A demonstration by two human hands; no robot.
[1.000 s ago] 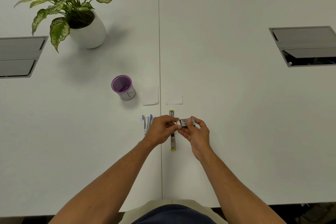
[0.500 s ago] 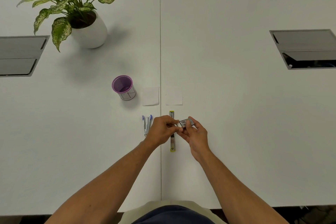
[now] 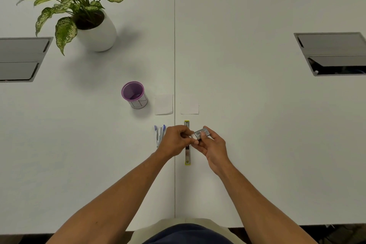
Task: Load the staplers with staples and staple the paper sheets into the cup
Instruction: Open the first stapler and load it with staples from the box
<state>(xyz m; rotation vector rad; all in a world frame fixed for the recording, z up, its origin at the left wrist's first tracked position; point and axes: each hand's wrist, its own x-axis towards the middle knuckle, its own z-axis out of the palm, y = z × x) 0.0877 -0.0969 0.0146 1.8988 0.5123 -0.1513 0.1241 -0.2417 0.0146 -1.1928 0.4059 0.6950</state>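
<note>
I have a small box of staples (image 3: 202, 133) up off the bench (image 3: 257, 105), pinched in my right hand (image 3: 213, 144), thumb on its near face and fingers curled behind it. My left hand (image 3: 175, 140) has a narrow grip too, fingertips pinching at the box's left end where something white shows; I cannot tell what it is. Directly beneath my hands a yellow stapler (image 3: 187, 154) lies opened out flat along the bench, pointing away from me. Just to its left, across the seam, a blue stapler (image 3: 159, 134) lies partly open. Beyond them two paper sheets (image 3: 164, 104) lie flat, one either side of the seam, and the purple cup (image 3: 134, 94) stands upright just left of the left sheet. Far left stands a potted plant (image 3: 95, 29).
</note>
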